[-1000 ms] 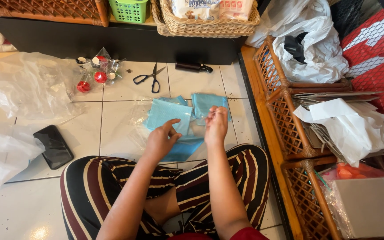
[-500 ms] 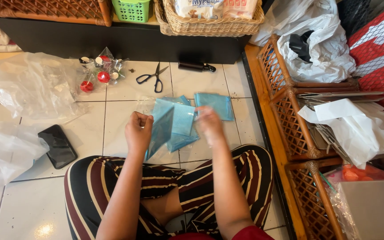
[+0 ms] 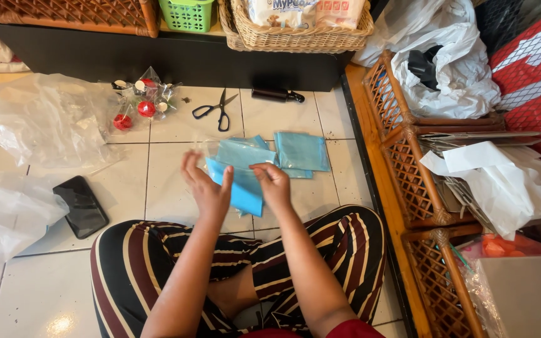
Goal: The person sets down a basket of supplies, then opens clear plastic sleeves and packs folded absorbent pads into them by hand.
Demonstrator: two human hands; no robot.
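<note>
Together, the left hand [image 3: 206,188] and right hand [image 3: 275,185] pinch a blue plastic pouch [image 3: 240,186] above the floor. More blue pouches [image 3: 300,152] lie just beyond.

The person wears loose trousers [image 3: 158,256] striped lengthwise — black, dark maroon and thin cream lines running down each leg. At the bottom edge of the view a strip of red top [image 3: 339,330] shows. Both forearms are bare, with no sleeves reaching them, and neither the left hand [image 3: 206,188] nor the right hand [image 3: 275,186] carries a ring, watch or bracelet — nails short and unpainted.
</note>
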